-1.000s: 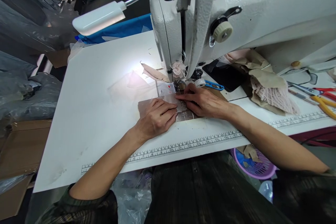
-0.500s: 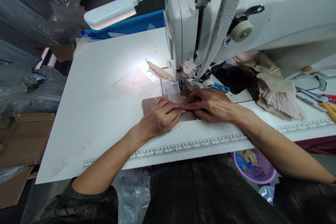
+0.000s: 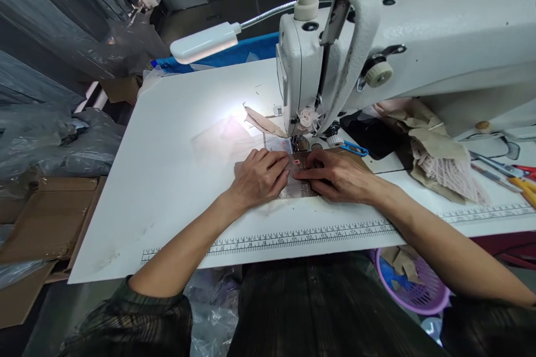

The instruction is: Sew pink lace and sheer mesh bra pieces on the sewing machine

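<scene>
White-painted metal sewing machine, one, stands on one white bench printed with a ruler scale. Two hands are at work. One thin, translucent whitish cloth lies over the brownish metal plate, just in front of the needle area. Left hand: fingers close together, laid on the cloth; whether anything is gripped beneath cannot be told. Right hand: index finger extended to the cloth's right side, the others bent; a pinch cannot be confirmed.

Also on the bench: one leaf-shaped beige scrap, one blue looped clip, one flat black slab.

Containers: one round purple plastic basket, below the bench, holding beige scraps and some blue material; one beige wrapping containing pale pink lace; one brown cardboard box at left, contents unclear.
</scene>
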`<state>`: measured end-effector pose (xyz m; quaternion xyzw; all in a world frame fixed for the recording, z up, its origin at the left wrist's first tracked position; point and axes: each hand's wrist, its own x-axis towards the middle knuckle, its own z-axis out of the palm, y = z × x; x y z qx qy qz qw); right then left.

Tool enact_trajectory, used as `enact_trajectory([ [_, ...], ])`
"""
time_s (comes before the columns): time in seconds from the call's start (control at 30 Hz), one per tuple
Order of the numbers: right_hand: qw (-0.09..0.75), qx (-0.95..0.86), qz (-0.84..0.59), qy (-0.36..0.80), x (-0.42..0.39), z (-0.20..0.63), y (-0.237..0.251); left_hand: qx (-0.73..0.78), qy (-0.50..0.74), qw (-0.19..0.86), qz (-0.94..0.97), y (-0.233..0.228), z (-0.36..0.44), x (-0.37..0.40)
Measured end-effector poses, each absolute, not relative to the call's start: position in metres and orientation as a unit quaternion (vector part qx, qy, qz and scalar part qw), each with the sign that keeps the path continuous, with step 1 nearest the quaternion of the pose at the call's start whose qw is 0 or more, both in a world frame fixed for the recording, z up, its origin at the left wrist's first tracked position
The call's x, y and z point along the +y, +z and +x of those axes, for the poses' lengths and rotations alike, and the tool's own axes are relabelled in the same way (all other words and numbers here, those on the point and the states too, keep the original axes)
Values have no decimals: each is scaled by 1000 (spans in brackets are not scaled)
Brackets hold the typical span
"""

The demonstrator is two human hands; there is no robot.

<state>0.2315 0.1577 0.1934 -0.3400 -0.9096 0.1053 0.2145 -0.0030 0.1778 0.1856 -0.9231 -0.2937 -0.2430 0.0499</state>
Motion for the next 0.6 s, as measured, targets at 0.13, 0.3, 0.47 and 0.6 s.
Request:
enact_trajectory([
  [0.13,211,-910,-341,104,158,231,194,-297,-227,44,-927,185,-3,178],
  [0.3,209,-910,-342,103,158,231,195,-296,-223,42,-928,186,-3,177],
  [0.47,210,-910,-342,99,158,231,195,-291,-219,23,-931,185,-4,178],
  [0.6,211,-910,-344,98,158,231,195,-291,-214,1,-932,183,-4,180],
])
